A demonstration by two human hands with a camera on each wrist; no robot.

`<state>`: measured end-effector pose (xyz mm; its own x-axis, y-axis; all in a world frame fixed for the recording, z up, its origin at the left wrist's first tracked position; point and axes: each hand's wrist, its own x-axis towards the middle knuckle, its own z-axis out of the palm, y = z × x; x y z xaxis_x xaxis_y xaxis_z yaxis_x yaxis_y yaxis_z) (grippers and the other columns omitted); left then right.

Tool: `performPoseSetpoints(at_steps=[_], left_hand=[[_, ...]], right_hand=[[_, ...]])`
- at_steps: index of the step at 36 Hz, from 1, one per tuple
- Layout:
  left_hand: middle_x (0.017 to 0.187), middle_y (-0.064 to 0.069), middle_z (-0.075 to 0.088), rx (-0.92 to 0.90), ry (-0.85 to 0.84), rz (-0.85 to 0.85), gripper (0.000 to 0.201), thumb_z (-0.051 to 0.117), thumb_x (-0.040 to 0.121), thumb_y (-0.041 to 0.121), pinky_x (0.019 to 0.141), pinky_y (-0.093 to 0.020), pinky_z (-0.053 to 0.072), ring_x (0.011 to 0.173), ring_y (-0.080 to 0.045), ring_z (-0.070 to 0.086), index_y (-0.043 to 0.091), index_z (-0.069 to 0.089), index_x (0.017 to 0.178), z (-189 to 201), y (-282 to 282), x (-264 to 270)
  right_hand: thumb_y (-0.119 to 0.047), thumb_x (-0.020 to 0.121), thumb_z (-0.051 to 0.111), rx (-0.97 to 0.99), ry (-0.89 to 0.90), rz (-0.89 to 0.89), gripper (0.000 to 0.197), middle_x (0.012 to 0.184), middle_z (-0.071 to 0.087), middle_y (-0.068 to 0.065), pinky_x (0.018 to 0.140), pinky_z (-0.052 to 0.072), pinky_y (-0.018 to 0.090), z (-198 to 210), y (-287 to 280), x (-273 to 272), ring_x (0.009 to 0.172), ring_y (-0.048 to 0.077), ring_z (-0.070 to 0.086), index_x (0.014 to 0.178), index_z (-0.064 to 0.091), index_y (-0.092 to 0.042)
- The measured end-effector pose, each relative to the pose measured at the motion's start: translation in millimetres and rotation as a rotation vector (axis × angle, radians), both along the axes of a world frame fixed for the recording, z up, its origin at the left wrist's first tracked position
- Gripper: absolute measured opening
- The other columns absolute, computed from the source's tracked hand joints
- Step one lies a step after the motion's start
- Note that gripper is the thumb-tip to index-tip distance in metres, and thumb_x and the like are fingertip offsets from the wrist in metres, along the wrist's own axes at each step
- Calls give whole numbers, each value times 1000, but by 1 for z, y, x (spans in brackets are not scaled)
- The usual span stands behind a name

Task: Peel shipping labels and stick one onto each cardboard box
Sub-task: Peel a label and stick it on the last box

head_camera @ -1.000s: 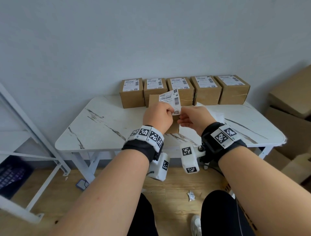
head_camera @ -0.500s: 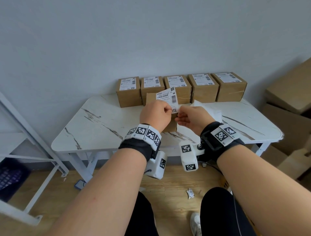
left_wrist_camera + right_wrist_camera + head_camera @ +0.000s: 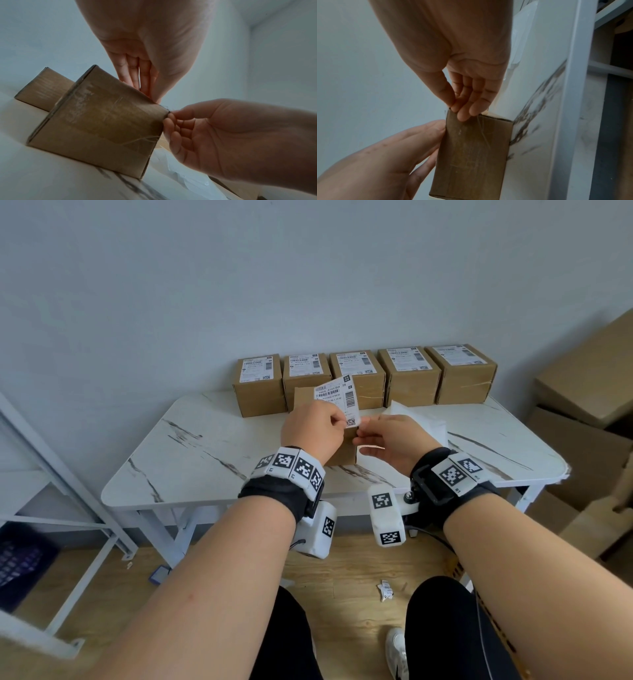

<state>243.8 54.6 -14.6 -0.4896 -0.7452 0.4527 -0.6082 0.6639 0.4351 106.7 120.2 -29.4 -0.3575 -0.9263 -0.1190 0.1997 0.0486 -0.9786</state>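
A white shipping label (image 3: 337,400) with barcodes stands upright above a plain cardboard box (image 3: 344,453) at the middle of the white marble table (image 3: 205,460). My left hand (image 3: 342,421) pinches the label's lower edge. My right hand (image 3: 359,429) pinches its lower right corner, right beside the left. The left wrist view shows the taped box (image 3: 102,128) just under both sets of fingertips. In the right wrist view, my right hand (image 3: 457,108) pinches at the top corner of the box (image 3: 474,155). Several labelled boxes (image 3: 356,378) line the wall behind.
A loose pile of white label sheets (image 3: 421,419) lies right of the box. Big cardboard boxes (image 3: 589,392) are stacked on the floor at the right. A white metal rack (image 3: 51,474) stands at the left. A paper scrap (image 3: 385,590) lies on the wooden floor.
Both hands keep the label pinched and upright over the box, in nearly the same place. Only the head view has shifted slightly.
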Motion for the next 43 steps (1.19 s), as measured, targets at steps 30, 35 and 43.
performPoseSetpoints(at_steps=[30,35,43], left_hand=[[105,7,72,36,-24,32,15,61,86,29,72,-28,56,94,-13,66,25,76,88,2,-2,-2],[102,9,73,73,-7,35,17,68,82,40,72,-31,57,91,-11,66,26,77,85,4,-1,-2],[111,6,71,67,-24,38,18,68,83,41,70,-30,57,96,-12,65,25,76,86,7,2,-3]], right_hand=[[0,95,51,15,103,12,15,87,61,12,69,53,31,1,0,2,71,19,63,87,61,-7],[0,95,48,17,105,26,17,83,60,10,70,52,32,2,-1,2,71,19,62,86,59,-9],[2,95,45,11,125,49,23,79,58,7,65,51,31,3,-2,3,69,20,60,81,54,-14]])
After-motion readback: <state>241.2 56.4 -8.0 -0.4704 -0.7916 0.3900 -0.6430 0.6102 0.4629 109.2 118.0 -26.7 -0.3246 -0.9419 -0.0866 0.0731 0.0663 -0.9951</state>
